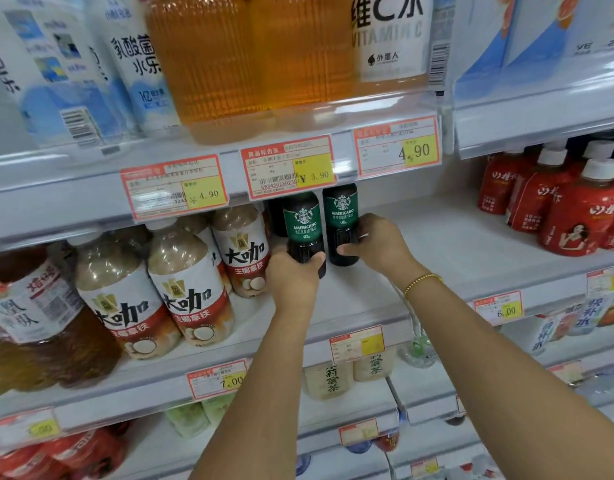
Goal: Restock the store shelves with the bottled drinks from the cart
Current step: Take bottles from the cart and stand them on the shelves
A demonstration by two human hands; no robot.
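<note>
Standing upright, both Americano bottles point(304, 230)

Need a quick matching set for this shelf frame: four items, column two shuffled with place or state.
Items:
1. left Americano bottle
2. right Americano bottle
3. red bottles
4. latte bottles

Places/states:
A. far right of the same shelf
B. gripped by the right hand
C. left of the dark bottles
D. gripped by the left hand

Pairs: 1-D, 2-B, 3-A, 4-C

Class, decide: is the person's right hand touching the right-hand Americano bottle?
Touching. The head view shows the right hand wrapped around the right Americano bottle, thumb across its dark lower body.
</note>
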